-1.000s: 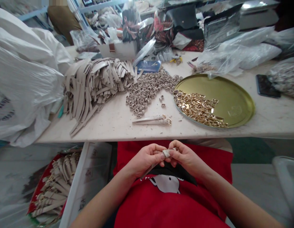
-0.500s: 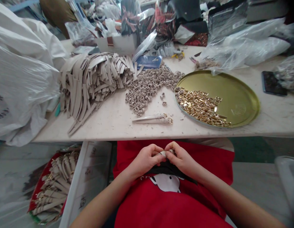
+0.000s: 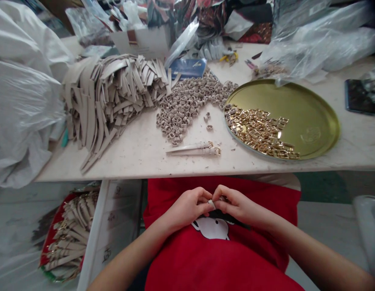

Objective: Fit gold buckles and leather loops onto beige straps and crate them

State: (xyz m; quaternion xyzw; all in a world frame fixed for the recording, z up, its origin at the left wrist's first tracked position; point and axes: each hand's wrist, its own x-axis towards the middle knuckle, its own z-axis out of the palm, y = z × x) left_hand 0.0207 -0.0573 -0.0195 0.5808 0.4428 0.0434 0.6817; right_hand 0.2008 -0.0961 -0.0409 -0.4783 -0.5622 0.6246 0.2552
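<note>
My left hand [image 3: 195,206] and my right hand [image 3: 231,202] meet above my lap, just below the table edge. Between their pinched fingertips is a beige strap [image 3: 211,204], of which only a short bit shows; the rest is hidden by the fingers. On the table ahead lie finished straps with gold buckles [image 3: 195,150], side by side. Beyond them spreads a heap of small beige strap loops [image 3: 187,103]. Gold buckles [image 3: 260,133] are piled on the left part of a round gold tray [image 3: 314,105].
Loose beige strips [image 3: 111,91] are heaped at the left, beside a white plastic bag [image 3: 20,97]. A red-rimmed container of buckled straps [image 3: 73,234] stands low at the left. A phone [image 3: 360,97], yellow-handled pliers [image 3: 229,57] and clear plastic bags [image 3: 329,44] lie farther back.
The view has tipped down slightly. My fingers have shifted their grip on the strap, with less of it showing now. Both hands stay close together over my lap.
</note>
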